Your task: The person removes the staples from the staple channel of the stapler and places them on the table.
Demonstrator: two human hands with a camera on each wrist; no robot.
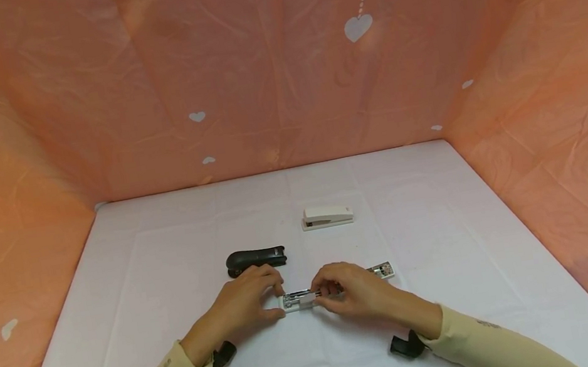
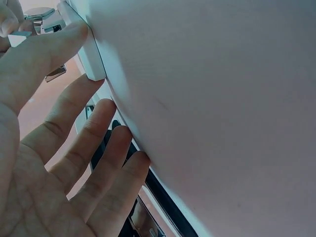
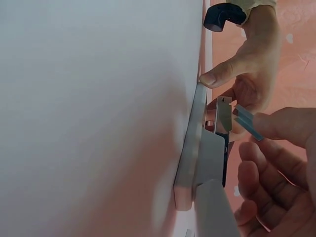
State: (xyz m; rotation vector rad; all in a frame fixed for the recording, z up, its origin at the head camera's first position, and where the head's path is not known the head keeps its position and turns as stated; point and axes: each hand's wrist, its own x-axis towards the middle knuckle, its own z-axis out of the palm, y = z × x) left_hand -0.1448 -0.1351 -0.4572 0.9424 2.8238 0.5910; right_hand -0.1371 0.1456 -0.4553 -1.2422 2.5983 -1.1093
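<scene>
An opened white stapler [image 1: 289, 306] lies on the table, its metal staple channel [image 3: 224, 114] exposed and its top swung back to the right, partly covered by my right hand. With thumb and index finger my left hand [image 1: 246, 303] grips the left end of its base; the other fingers spread beside it in the left wrist view. My right hand [image 1: 354, 288] pinches a short strip of staples [image 3: 249, 122] between thumb and fingers. In the right wrist view the strip is beside the channel, seemingly apart from it.
A black stapler [image 1: 256, 259] lies just beyond my left hand. Farther back stands a closed white stapler [image 1: 327, 216]. The white-covered table [image 1: 177, 239] is bounded by orange cloth walls [image 1: 279, 84] with hearts at the back and sides.
</scene>
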